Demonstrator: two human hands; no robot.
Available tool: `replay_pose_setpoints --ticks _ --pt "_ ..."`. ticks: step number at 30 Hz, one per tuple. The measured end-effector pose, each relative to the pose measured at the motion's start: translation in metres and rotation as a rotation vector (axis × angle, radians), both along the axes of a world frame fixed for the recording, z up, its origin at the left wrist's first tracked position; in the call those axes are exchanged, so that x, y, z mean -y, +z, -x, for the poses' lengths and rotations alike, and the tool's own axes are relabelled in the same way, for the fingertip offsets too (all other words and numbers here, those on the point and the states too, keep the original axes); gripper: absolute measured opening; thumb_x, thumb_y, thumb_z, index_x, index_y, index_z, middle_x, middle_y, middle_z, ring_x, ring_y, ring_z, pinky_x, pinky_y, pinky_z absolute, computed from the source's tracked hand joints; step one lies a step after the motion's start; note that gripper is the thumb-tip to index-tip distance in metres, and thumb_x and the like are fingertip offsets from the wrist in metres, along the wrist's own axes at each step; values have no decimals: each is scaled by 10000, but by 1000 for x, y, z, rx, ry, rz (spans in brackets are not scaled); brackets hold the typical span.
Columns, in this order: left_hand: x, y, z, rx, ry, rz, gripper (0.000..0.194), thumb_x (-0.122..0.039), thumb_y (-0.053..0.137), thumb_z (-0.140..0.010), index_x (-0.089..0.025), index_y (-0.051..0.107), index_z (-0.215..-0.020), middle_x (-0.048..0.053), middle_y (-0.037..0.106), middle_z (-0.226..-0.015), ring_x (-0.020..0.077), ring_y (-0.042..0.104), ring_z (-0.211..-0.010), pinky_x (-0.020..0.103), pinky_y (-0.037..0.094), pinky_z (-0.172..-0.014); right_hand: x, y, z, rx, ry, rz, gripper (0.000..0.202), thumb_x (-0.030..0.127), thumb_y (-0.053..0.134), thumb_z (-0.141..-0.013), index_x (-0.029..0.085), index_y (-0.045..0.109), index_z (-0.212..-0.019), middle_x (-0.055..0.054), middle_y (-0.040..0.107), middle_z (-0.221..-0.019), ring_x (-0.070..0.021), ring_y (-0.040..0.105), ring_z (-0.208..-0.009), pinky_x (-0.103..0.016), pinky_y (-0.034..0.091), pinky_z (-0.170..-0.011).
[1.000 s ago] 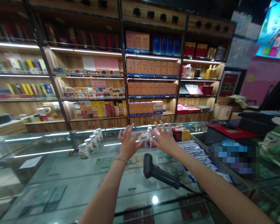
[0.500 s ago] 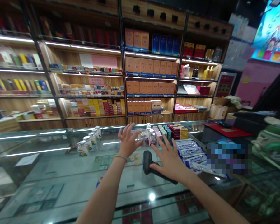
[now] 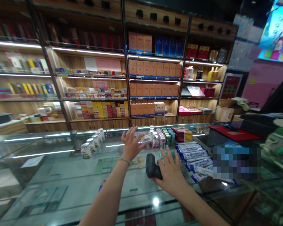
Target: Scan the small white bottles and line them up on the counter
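My left hand (image 3: pixel 132 143) reaches over the glass counter (image 3: pixel 80 179), its thumb and fingers around a small clear bottle (image 3: pixel 145 138) tilted on its side. Just beyond stand white-capped bottles (image 3: pixel 155 142) with reddish contents, in rows with pink tubs (image 3: pixel 162 139) and green-lidded ones (image 3: pixel 168 138). My right hand (image 3: pixel 171 172) lies over the handle of a black barcode scanner (image 3: pixel 151 167). The thumb is on the near side of its neck and the index finger is bent at the far side, while the other fingers extend forward. The palm hides most of the handle.
Blue-and-white packets (image 3: pixel 193 152) lie right of my right hand, with red and yellow packs (image 3: pixel 182 134) behind. Several white-capped jars (image 3: pixel 91 145) stand in a line on the left. A red mat (image 3: pixel 233 132) and green bag (image 3: pixel 275 144) are at right. Stocked shelves (image 3: pixel 153 78) rise behind.
My right hand has come down over the scanner's handle, with the index finger bent in at its neck. The left hand stays nearly in place with the clear bottle. The view shifts slightly.
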State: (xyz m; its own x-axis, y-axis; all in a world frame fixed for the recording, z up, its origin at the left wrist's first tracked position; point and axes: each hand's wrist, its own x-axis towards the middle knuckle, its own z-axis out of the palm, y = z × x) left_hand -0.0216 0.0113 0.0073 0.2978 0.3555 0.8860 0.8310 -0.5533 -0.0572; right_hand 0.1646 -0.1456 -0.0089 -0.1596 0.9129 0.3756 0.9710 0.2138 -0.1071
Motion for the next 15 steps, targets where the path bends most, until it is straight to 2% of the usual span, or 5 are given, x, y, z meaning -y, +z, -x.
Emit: replay_pose_setpoints --ticks 4,9,15 --pt "0 -1 0 1 1 -7 379 -496 781 -767 -342 718 -1108 103 502 -1480 331 423 -1388 555 126 -1184 -2 -6 7 35 -10 -63 466 502 719 -773 169 703 -1098 -170 344 -1608 -410 149 -1530 -676 96 -1200" --pt "-2 -2 0 8 -4 10 395 -495 808 -737 -342 727 -1092 100 490 -1491 341 419 -1389 558 135 -1185 -5 -9 9 25 2 -83 421 433 711 -754 164 707 -1078 -165 388 -1586 -417 214 -1509 -687 134 -1190" --pt "0 -1 -1 19 23 10 400 -461 822 -732 -339 721 -1100 97 478 -1503 338 403 -1401 565 122 -1189 0 -4 -1 -147 -10 -184 359 291 623 -774 175 666 -1111 -114 336 -1622 -362 280 -1501 -563 283 -1201"
